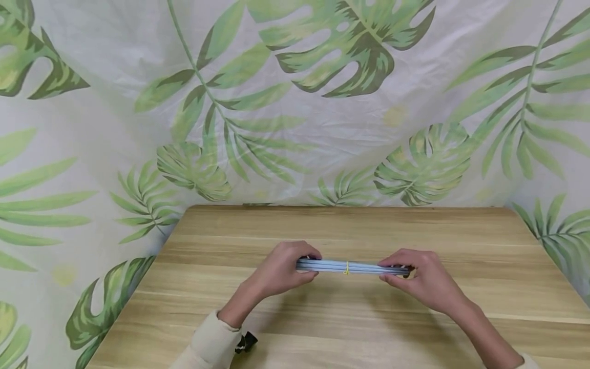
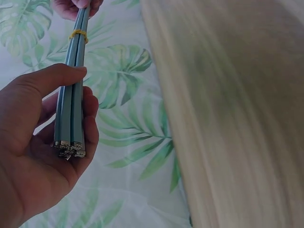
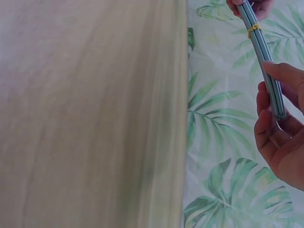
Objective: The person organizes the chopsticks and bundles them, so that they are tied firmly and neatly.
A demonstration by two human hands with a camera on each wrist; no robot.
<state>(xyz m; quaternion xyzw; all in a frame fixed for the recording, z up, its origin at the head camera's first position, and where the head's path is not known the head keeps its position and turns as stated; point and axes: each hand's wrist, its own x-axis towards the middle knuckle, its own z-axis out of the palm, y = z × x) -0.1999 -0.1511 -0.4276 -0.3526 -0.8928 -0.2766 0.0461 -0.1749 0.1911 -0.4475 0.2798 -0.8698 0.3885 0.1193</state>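
A bundle of slim blue-grey sticks [image 1: 329,265], tied at its middle with a yellow band [image 1: 348,267], is held level above the wooden table. My left hand [image 1: 278,269] grips the left end between thumb and curled fingers. In the left wrist view that end of the bundle [image 2: 70,109] has rough, silvery tips. My right hand [image 1: 426,279] pinches the opposite end, which looks dark in the head view. The right wrist view shows the thumb laid along the sticks [image 3: 266,57], with fingers behind and below.
The wood-grain tabletop [image 1: 239,230] lies beneath both hands, its far edge against a white cloth [image 1: 345,133] printed with green leaves. A small black object [image 1: 246,342] sits at the left sleeve cuff [image 1: 214,335].
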